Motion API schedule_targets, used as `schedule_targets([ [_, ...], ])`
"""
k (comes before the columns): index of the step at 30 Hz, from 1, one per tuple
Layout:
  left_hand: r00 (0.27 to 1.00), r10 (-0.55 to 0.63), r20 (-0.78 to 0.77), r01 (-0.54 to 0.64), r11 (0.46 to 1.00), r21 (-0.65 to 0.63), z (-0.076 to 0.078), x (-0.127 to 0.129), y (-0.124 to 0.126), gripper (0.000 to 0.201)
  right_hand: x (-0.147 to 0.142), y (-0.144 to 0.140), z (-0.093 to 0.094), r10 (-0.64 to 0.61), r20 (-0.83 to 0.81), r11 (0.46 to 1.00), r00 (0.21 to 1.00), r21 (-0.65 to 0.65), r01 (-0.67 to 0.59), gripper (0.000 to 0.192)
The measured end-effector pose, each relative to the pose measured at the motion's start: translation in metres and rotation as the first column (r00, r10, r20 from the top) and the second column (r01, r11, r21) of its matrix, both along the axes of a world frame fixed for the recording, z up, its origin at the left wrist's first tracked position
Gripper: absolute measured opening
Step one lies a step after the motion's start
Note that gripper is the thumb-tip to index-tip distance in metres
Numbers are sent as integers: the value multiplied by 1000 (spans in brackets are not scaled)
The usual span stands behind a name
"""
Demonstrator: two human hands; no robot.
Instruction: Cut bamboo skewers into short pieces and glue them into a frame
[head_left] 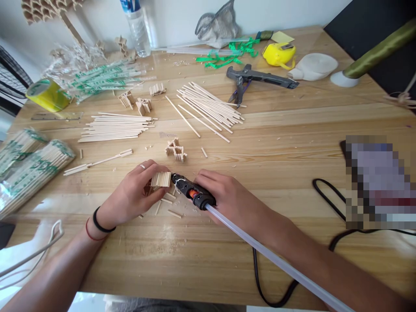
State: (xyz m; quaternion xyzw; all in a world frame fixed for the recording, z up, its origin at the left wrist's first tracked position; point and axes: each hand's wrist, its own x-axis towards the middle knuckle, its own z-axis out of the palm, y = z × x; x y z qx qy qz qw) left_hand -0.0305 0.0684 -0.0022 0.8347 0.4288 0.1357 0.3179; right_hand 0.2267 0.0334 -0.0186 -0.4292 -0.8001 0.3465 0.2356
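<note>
My left hand (136,190) pinches a small panel of short wooden sticks (161,179) between thumb and fingers. My right hand (224,190) is wrapped around a black hot glue gun (191,190), whose nozzle meets the right edge of the panel or sits very close to it. A long clear glue stick (260,249) runs out of the gun's back end toward the lower right. Short cut stick pieces (174,213) lie on the table just under my hands. Beyond them stands a small zigzag stick structure (176,150).
Loose sticks lie in two piles, one at left (117,127) and one at centre (209,108). Behind are a utility knife (263,78), yellow tape measure (279,54) and water bottle (138,32). Packaged sticks (39,169) lie left. A black cord (256,268) loops at right near a pixelated object (380,182).
</note>
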Motion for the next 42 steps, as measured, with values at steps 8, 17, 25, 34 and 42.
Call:
schedule_targets([
  [8, 1000, 5, 2, -5, 1000, 4, 0, 1, 0, 23, 1, 0, 2, 13, -11, 1000, 1000, 7, -13, 24],
  [17, 1000, -1, 6, 1, 1000, 23, 0, 1, 1, 24, 1, 0, 3, 17, -9, 1000, 1000, 12, -17, 22],
  [25, 1000, -11, 8, 11, 999, 34, 1, 1, 0, 24, 1, 0, 3, 23, -22, 999, 999, 23, -22, 20],
  [34, 1000, -4, 13, 4, 1000, 11, -1, 1, 1, 24, 1, 0, 5, 15, 27, 1000, 1000, -5, -15, 25],
  [42, 1000, 5, 16, -5, 1000, 11, -1, 0, -1, 24, 0, 0, 3, 16, 11, 1000, 1000, -19, -15, 27],
])
